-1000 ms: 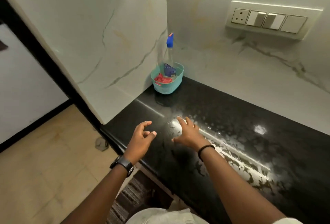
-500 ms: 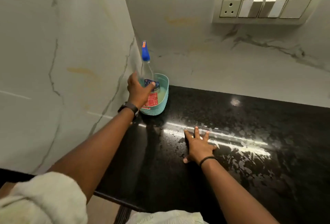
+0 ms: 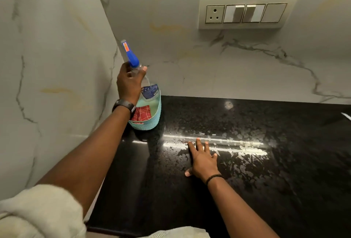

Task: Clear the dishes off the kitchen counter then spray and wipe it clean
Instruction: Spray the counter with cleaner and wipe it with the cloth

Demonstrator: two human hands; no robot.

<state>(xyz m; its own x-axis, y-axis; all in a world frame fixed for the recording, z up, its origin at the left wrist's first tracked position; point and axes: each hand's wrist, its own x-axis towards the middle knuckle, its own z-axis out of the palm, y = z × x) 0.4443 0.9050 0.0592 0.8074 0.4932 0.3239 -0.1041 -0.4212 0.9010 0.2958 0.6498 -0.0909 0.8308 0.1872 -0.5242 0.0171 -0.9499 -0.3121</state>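
bottle coming out of the basket

the spray bottle (image 3: 146, 86) stands tilted in the teal basket (image 3: 154, 120) at the counter's back left corner, its blue trigger head leaning toward the wall. the left hand (image 3: 128, 84) is wrapped tight around its neck. a red cloth (image 3: 141, 113) lies in the basket beside it. the right hand (image 3: 202, 159) lies flat and spread on the wet black counter (image 3: 266, 161), holding nothing. no dishes show. risks: the light basket may lift or tip along with the bottle; a neck-only hold on a tilted bottle may slip; the bracing palm could slide on the wet stone.
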